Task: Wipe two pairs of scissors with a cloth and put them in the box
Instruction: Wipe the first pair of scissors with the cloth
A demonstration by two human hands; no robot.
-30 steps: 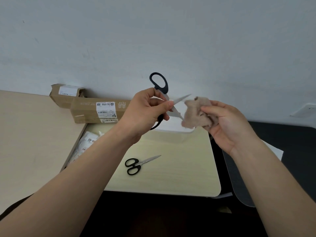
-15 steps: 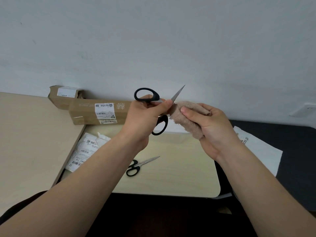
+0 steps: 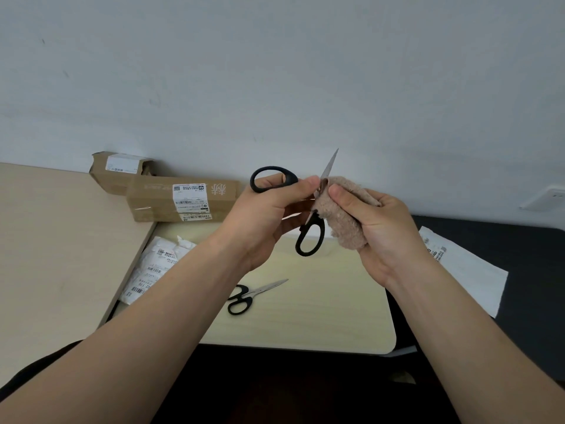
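Note:
My left hand (image 3: 263, 215) grips a large pair of black-handled scissors (image 3: 310, 238), held up in the air with the blades spread. One blade tip points up past my fingers. My right hand (image 3: 379, 231) holds a beige fluffy cloth (image 3: 345, 224) wrapped around the other blade, thumb pressed on top. A smaller pair of black-handled scissors (image 3: 247, 296) lies closed on the light table (image 3: 321, 316) below, blades pointing right. A long cardboard box (image 3: 183, 198) lies at the back left against the wall.
A second cardboard box (image 3: 119, 169) sits behind the long one. A white plastic parcel bag (image 3: 153, 267) lies at the table's left edge, beside a raised wooden surface (image 3: 55, 255). White paper (image 3: 470, 270) rests on a dark surface at right.
The view dropped slightly. The scissors turned so the free blade points more steeply up, and my right hand slid the cloth closer to the pivot along the other blade.

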